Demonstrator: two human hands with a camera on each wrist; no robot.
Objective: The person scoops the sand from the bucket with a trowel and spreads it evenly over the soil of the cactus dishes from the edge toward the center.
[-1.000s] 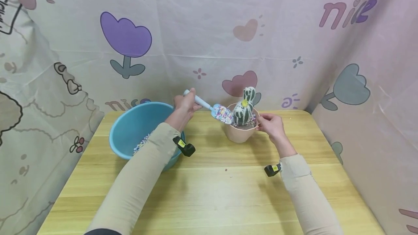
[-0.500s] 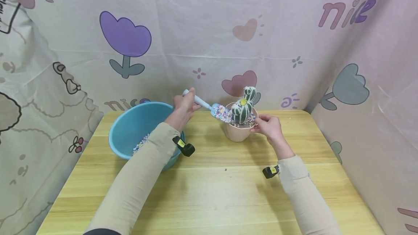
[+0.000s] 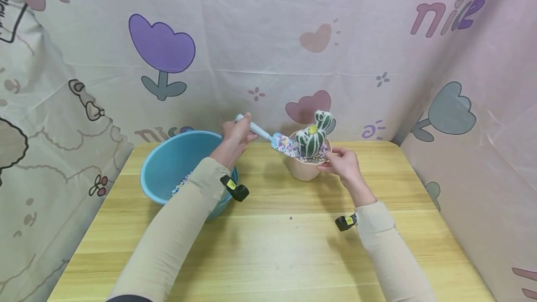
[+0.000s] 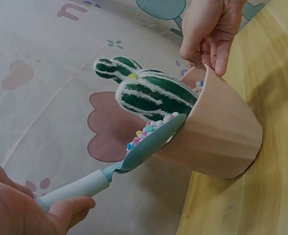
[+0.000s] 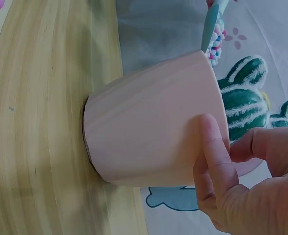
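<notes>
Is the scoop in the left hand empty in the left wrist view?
No. The scoop carries a heap of coloured pebbles and its tip rests at the rim of the pink pot.

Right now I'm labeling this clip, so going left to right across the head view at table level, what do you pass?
Blue basin → left hand gripping the scoop handle → scoop heaped with colored pebbles → pink pot with the cactus → right hand pinching the pot's rim.
</notes>
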